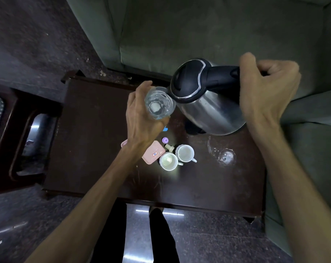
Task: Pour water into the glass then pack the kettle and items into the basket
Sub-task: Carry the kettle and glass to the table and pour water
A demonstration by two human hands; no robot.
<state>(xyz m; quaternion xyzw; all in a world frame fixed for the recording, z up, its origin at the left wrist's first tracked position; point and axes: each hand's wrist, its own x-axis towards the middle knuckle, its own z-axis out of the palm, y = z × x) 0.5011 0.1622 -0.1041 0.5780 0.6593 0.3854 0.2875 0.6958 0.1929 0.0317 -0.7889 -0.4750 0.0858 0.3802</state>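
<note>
the right hand (265,92) is wrapped around the black plastic handle of a rounded stainless-steel kettle with a black lid (204,99), fingers curled shut on the grip. the kettle is lifted above the dark brown wooden worktop (96,149) and tilted to the left, its spout meeting the rim of a clear ribbed drinking glass (160,103). the left hand (141,118) closes around the side of that glass, holding it up off the worktop just beside the kettle. the glass looks to have some water in the bottom, though the glare makes the level hard to judge. the kettle's steel body is shiny with dull smudges, and a chrome band edges the lid.

on the worktop below the left hand lie a flat pink plastic box (153,154), a small lilac cap (165,139), and two white ceramic cups (177,157) touching each other. a second clear glass (226,157) stands apart to the right. a grey-green sofa (198,35) sits behind.
</note>
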